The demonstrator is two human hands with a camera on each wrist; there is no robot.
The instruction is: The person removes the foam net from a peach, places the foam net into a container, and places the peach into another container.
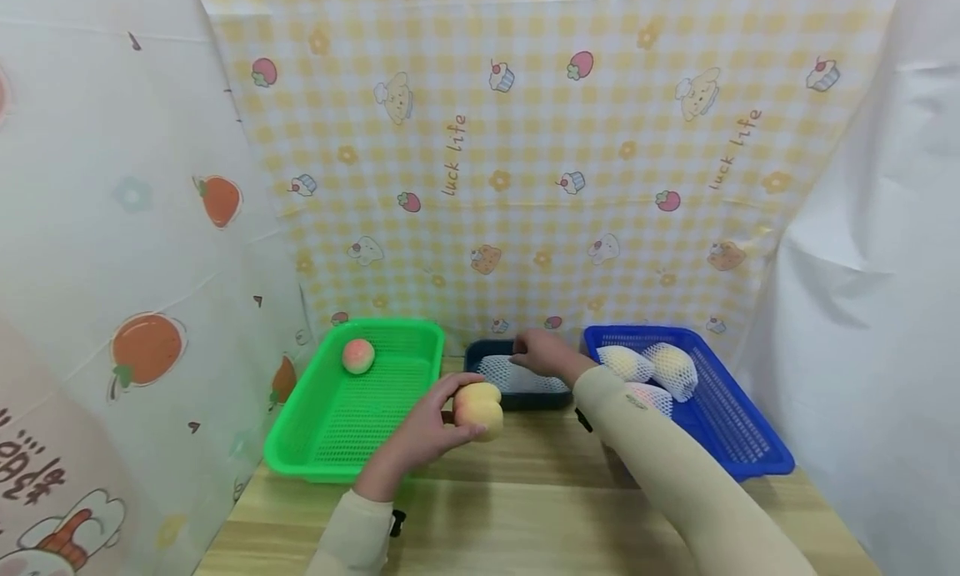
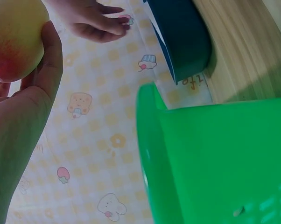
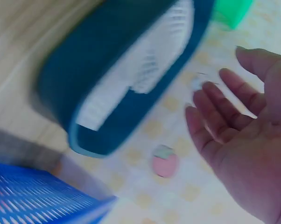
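A yellow peach [image 1: 480, 413] with a red blush is gripped in my left hand [image 1: 429, 428], thumb and fingers round its side, above the wooden table. In the left wrist view the same peach [image 2: 17, 35] fills the upper left corner. My right hand [image 1: 547, 353] hovers over a dark teal tray [image 1: 517, 403], its fingers loosely bent and holding nothing. White foam net sleeves [image 1: 491, 368] lie in that tray. The right wrist view shows the palm with its fingers spread apart, beside the tray's far rim.
On the left stands a green basket [image 1: 360, 426] with one pinkish peach [image 1: 358, 356] in it. A blue basket [image 1: 738, 426] on the right contains several fruits in foam nets [image 1: 671, 369]. A patterned cloth [image 1: 517, 142] hangs right behind the containers.
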